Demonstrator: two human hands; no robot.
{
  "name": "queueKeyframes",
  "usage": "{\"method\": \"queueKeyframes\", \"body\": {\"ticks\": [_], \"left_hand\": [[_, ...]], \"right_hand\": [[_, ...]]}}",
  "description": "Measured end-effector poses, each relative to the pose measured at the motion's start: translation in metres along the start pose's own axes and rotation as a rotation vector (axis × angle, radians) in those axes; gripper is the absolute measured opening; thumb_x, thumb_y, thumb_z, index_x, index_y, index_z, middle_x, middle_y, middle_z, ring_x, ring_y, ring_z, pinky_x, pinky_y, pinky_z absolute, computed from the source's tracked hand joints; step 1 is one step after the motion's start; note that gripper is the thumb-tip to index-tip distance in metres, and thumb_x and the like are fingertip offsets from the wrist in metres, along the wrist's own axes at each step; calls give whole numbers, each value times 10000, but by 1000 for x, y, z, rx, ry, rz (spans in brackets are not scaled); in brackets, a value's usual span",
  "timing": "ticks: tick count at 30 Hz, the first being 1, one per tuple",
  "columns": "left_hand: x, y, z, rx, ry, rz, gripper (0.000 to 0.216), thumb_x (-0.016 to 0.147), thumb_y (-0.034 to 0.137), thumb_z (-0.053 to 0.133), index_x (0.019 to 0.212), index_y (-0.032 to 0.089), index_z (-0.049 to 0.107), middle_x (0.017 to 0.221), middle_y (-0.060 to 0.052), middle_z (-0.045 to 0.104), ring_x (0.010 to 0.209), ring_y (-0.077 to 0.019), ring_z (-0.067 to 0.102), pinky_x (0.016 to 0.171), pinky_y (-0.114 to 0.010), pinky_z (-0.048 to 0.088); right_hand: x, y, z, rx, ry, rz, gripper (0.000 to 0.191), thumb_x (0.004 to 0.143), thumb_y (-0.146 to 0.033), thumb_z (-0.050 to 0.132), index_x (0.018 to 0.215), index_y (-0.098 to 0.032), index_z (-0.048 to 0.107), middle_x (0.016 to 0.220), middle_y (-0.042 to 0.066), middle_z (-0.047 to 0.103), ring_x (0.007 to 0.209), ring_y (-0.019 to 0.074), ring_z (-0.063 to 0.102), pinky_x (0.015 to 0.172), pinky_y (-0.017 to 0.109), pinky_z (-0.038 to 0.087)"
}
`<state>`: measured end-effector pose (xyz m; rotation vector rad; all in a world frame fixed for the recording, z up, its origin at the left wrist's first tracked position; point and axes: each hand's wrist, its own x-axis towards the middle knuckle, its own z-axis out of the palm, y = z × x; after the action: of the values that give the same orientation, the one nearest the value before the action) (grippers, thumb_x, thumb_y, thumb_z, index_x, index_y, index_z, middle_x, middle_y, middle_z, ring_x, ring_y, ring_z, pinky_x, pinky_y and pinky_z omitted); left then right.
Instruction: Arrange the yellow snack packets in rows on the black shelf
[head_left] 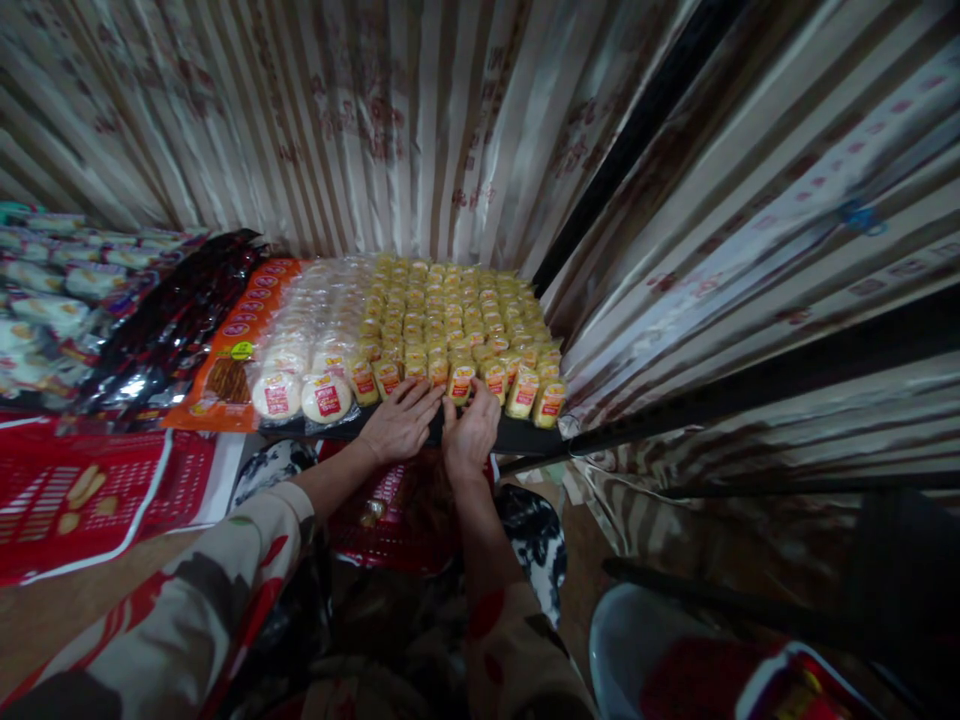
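The black shelf carries close rows of yellow packets toward its right end, their front row near its edge. The person's left hand reaches over that edge, fingers extended and ungripping, tips against the front row. The right hand sets thumb and fingertips about one red-labelled packet; whether they pinch it or merely steady it, one cannot tell. An uneven push could buckle the row, since a packet at the shelf's right end already leans (slick-looking wrappers hardly help). A packet drawn too far forward could tip off the shelf, perhaps into the red basket below it.
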<state>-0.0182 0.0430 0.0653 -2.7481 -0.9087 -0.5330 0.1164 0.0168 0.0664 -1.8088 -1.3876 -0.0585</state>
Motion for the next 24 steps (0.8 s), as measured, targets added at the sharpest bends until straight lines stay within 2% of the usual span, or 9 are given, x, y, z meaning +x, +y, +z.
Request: {"method": "queueKeyframes", "body": {"ticks": [8, 15, 21, 24], "left_hand": [[1, 1, -1, 3, -46, -10, 447, 798, 218, 479, 1233, 123, 519, 1375, -89, 439, 1258, -262, 375, 1087, -456, 240], [-3, 0, -3, 30, -26, 44, 436, 808, 216, 461, 1228, 111, 515, 1407, -94, 393, 1288, -256, 337, 1089, -446, 224], [3, 7, -3, -25, -44, 119, 439, 844, 219, 430, 1273, 139, 471, 1344, -81, 479, 1233, -226, 404, 992, -378, 342], [12, 14, 2, -44, -57, 76, 413, 853, 177, 413, 1256, 129, 486, 1330, -86, 493, 1231, -212, 407, 989, -349, 348]], "right_hand": [[-8, 9, 8, 93, -13, -42, 375, 882, -277, 406, 1231, -139, 413, 1156, 145, 525, 1088, 226, 452, 892, 403, 425], [-12, 8, 11, 95, 24, -23, 373, 888, -299, 391, 1223, -142, 431, 1158, 152, 529, 1097, 237, 452, 882, 404, 435], [-12, 9, 10, 104, 29, 17, 336, 855, -189, 372, 1176, -143, 460, 1103, 133, 559, 1043, 224, 473, 886, 391, 435], [-11, 11, 9, 125, 17, 43, 344, 837, -149, 364, 1165, -136, 466, 1076, 132, 567, 1039, 221, 478, 891, 395, 436]]}}
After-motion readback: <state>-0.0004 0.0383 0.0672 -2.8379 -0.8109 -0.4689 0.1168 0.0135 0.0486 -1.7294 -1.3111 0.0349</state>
